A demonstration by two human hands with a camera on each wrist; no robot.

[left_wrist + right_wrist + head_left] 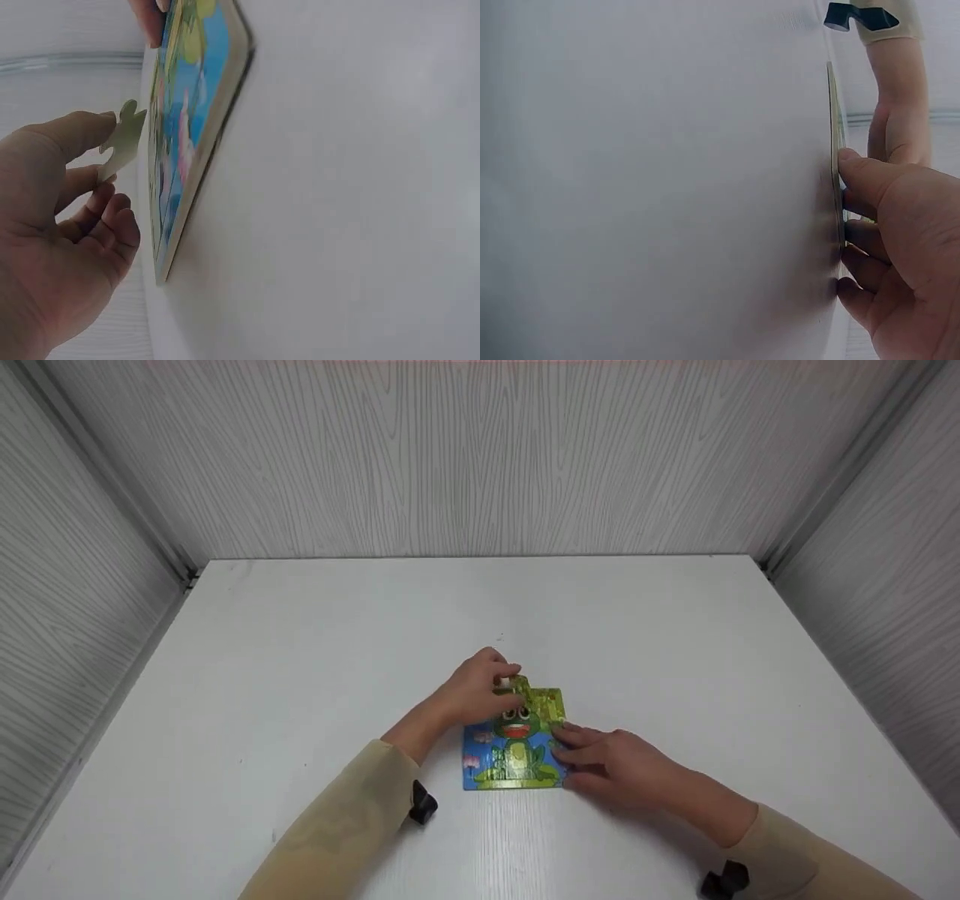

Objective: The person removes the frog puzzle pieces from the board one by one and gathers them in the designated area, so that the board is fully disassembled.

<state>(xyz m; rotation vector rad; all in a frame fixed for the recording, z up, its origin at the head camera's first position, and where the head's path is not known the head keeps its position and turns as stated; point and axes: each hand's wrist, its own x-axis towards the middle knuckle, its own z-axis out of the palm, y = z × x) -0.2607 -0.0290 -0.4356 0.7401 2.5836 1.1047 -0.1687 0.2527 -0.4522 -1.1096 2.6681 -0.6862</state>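
A frog jigsaw puzzle (517,765) in green and blue lies flat on the table at the middle of the head view. My left hand (476,690) is over its upper left part, thumb and forefinger pinching a puzzle piece (124,141). In the left wrist view this piece is held tilted above the board, its pale side showing. Along the puzzle's right edge rests my right hand (619,765), fingers loosely extended, thumb at the lower right corner. The left hand covers part of the puzzle's upper left.
The white table (300,660) spreads out around the puzzle. Grey wood-grain panels (480,457) enclose it at the back and on both sides. Black clips (423,802) sit at both sleeve cuffs.
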